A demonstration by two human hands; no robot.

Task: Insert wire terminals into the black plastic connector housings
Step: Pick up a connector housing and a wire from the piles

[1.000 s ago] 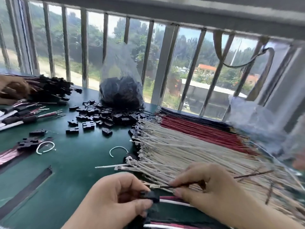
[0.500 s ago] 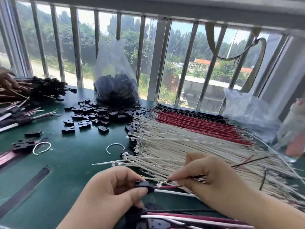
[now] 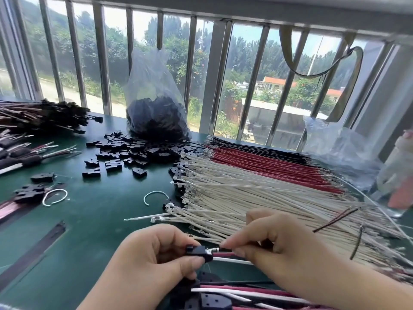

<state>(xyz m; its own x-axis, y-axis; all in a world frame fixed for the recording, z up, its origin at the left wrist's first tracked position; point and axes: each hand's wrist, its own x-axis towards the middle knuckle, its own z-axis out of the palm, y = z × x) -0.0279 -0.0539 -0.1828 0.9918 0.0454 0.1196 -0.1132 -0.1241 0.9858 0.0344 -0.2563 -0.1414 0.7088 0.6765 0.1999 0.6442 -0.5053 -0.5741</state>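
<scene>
My left hand [image 3: 156, 253] pinches a small black connector housing [image 3: 197, 251] near the bottom centre. A red wire [image 3: 223, 254] and a white wire [image 3: 232, 261] come out of its right side. My right hand [image 3: 274, 245] pinches a dark wire just behind its metal terminal [image 3: 212, 249], whose tip sits at the housing's right opening. Behind the hands lies a wide fan of white wires [image 3: 257, 193], red wires [image 3: 268, 164] and black wires [image 3: 257, 147] with terminals pointing left.
Loose black housings [image 3: 134, 151] lie scattered on the green table [image 3: 89, 220], behind them a plastic bag of housings [image 3: 156, 113]. Finished harnesses [image 3: 44, 117] pile at far left, more below my hands [image 3: 234, 296]. Two white wire loops [image 3: 54, 196] lie left; a bottle [image 3: 400, 175] stands right.
My right hand has brought the dark wire's terminal leftward from a small gap up to the housing's opening. The left hand keeps holding the housing.
</scene>
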